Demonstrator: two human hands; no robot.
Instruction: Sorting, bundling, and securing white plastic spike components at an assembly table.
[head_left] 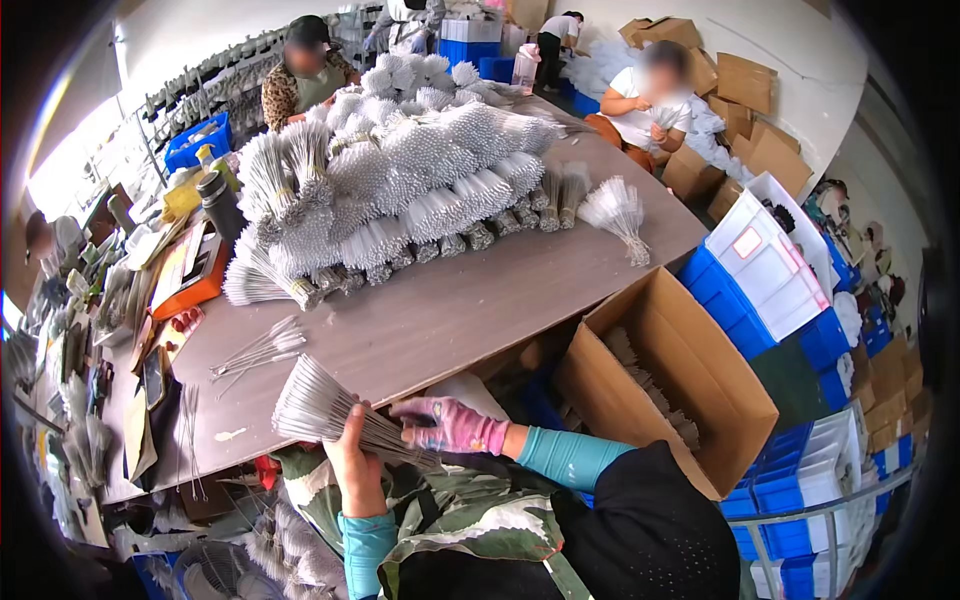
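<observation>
My bare left hand point(357, 462) is closed around a bundle of thin wire stems with whitish tips point(318, 405), held over the near table edge. The tips fan out toward the upper left, and the grey stems run down to the right. My right hand point(455, 425), in a pink patterned glove, curls at the stem part of the same bundle; its palm side is partly hidden. On the table to the left lie a small loose group of similar stems point(262, 347) and a few thin ones point(190, 432).
A big heap of tied bundles point(400, 180) covers the brown table's point(480, 305) far half, one bundle point(617, 215) apart at its right. An open cardboard box point(690, 370) stands at my right, blue and white crates point(760, 265) beyond. Other people sit across the table.
</observation>
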